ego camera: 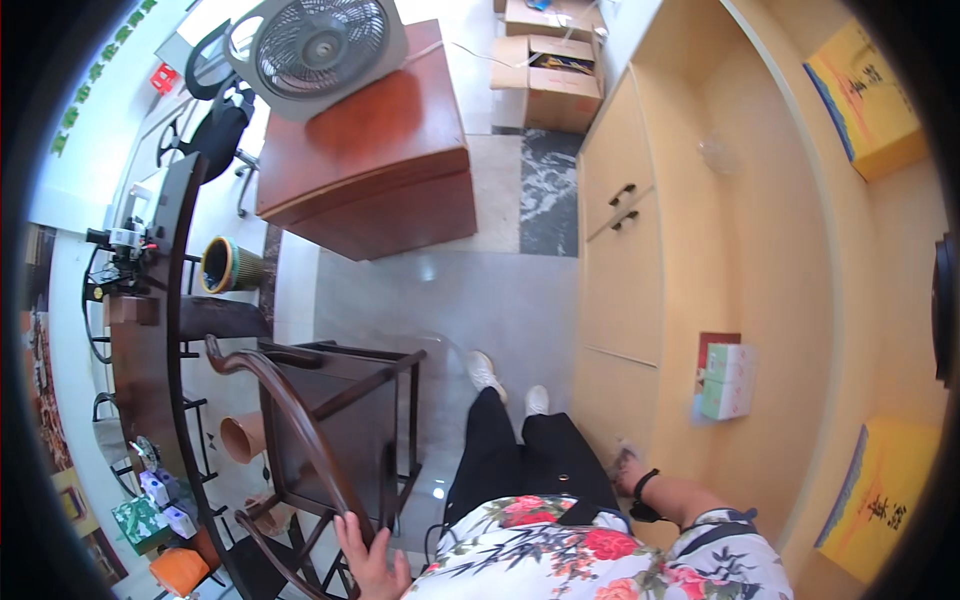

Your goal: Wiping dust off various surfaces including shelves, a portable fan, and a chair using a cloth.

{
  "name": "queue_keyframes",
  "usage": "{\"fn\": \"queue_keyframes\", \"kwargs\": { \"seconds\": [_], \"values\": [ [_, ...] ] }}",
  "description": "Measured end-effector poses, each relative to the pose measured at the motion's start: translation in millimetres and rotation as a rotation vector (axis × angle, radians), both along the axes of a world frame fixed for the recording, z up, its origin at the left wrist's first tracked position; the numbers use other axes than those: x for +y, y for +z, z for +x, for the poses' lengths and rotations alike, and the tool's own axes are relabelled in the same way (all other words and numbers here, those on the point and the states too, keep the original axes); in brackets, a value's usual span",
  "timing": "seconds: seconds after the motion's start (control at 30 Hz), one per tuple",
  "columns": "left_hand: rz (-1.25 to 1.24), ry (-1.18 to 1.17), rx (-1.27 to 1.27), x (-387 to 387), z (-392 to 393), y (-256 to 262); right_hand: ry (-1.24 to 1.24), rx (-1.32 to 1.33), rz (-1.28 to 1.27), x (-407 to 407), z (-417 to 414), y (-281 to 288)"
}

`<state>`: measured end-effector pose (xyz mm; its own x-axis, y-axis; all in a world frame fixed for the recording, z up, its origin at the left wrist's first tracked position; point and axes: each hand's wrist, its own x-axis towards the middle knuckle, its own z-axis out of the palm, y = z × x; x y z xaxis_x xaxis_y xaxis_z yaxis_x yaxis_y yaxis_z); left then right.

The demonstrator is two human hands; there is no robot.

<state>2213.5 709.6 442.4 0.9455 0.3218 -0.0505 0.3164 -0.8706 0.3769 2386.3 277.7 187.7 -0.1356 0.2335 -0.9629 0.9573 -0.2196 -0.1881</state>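
Observation:
My left hand [373,559] is at the bottom of the view, fingers spread, at the curved top rail of a dark wooden armchair [315,431]. Its fingertips touch or nearly touch the rail; they do not close around it. At my right side, my right hand [625,474] hangs low by the front of a light wood cabinet [615,292]. A dark band circles that wrist. The fingers are small and blurred, with a pale patch near them, so I cannot make out whether they hold anything.
A box fan [322,49] stands on a reddish wooden cabinet [375,157] ahead. Open cardboard boxes [559,105] sit beyond it. Left are a long dark table [154,360] and a waste bin [232,266]. Right, shelves hold a small green-white box [727,382] and yellow boxes [877,499].

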Motion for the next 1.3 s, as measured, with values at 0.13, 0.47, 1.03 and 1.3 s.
{"fn": "queue_keyframes", "kwargs": {
  "seconds": [0.13,0.47,1.03,1.3],
  "values": [
    [0.004,-0.107,0.082,12,4,-8,-0.123,-0.491,-0.018,18,106,-1],
    [0.123,-0.081,-0.129,120,284,-32,-0.085,-0.651,0.109,46,173,2],
    [0.445,0.109,-0.005,195,550,-221,-0.214,-0.906,0.214,134,418,20],
    [0.705,0.229,0.011,195,570,-208,-0.028,0.049,-0.209,82,183,-45]
  ]
}}
